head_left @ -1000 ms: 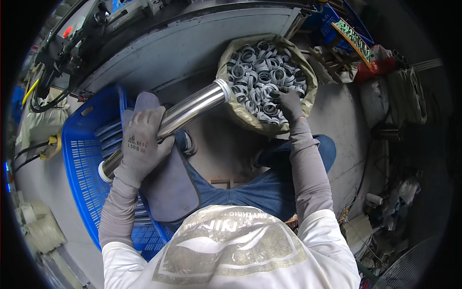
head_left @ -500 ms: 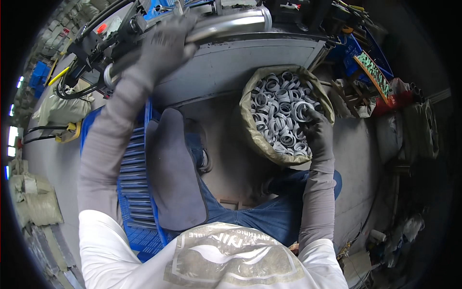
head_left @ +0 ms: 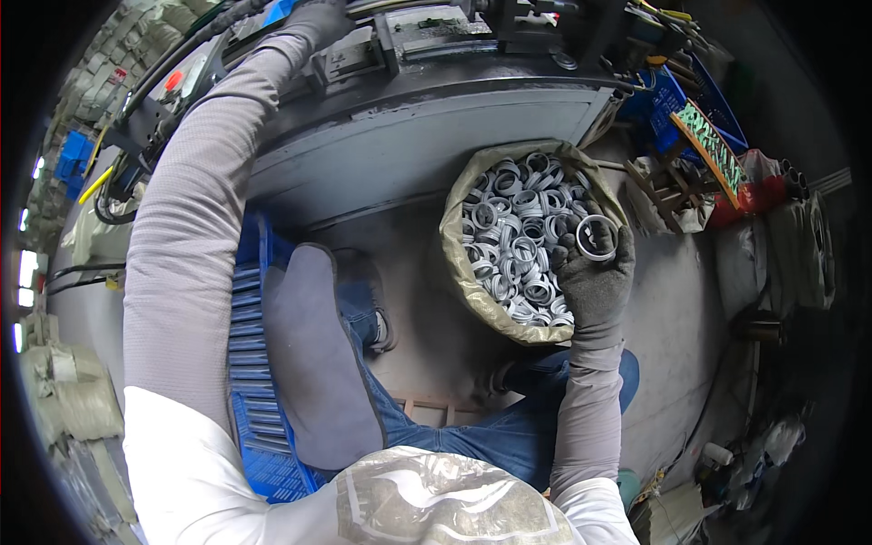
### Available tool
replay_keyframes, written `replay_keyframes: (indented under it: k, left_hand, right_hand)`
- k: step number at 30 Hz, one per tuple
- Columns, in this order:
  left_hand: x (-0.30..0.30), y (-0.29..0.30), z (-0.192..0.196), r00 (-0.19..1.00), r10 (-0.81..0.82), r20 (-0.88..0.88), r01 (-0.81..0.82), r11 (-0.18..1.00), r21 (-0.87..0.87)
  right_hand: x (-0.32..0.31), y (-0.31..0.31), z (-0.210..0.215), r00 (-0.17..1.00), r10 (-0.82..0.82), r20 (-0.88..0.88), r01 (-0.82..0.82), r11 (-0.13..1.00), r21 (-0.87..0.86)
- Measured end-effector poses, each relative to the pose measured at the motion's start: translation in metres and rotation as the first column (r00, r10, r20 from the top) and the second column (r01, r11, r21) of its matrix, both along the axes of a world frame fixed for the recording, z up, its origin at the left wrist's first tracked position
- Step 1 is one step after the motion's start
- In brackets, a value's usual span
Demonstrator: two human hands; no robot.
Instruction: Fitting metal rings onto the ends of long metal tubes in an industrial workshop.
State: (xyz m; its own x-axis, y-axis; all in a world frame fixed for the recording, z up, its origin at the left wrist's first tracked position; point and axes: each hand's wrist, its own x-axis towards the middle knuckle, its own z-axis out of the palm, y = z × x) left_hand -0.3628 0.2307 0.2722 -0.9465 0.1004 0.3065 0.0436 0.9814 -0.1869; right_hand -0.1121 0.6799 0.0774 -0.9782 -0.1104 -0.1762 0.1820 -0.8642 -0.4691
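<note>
My gloved right hand (head_left: 595, 286) is over the right side of a tan woven sack (head_left: 465, 289), its fingers closed on a single pale grey ring (head_left: 597, 219). Many similar grey rings (head_left: 522, 250) lie heaped inside the sack. Stretched far forward, my gloved left hand (head_left: 320, 22) reaches over the machine bench (head_left: 409, 136) at the top edge of the view. Its fingers are cut off there, so its grip is hidden.
To my left stands a blue crate (head_left: 272, 459) stacked with dark tubes (head_left: 250, 336), beside a grey padded piece (head_left: 322, 354) by my leg. At the far right are a blue bin (head_left: 663, 109) and a red bundle (head_left: 745, 195). A yellow-ended lever (head_left: 95, 184) sticks out at left.
My left hand has moved farther forward, and the shiny tube it was at no longer shows on the bench. The right hand has turned palm up and drawn slightly back with the ring.
</note>
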Motion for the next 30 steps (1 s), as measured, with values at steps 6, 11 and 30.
replay_keyframes:
  k: [6,11,30]
  left_hand:
    - [-0.004,-0.042,-0.028,0.997,-0.073,0.014,0.072,0.996,0.057]
    - [0.066,-0.023,-0.06,0.833,-0.394,-0.389,0.388,0.917,-0.097]
    - [0.716,-0.187,-0.397,0.504,0.517,0.692,-0.643,0.76,-0.099]
  right_hand:
    - [0.009,-0.017,-0.001,0.935,0.072,-0.346,0.238,0.595,0.768]
    - [0.014,-0.023,0.031,0.989,0.017,-0.149,0.025,0.96,0.277]
    - [-0.001,0.007,-0.017,0.918,0.394,-0.049,-0.381,0.908,0.172]
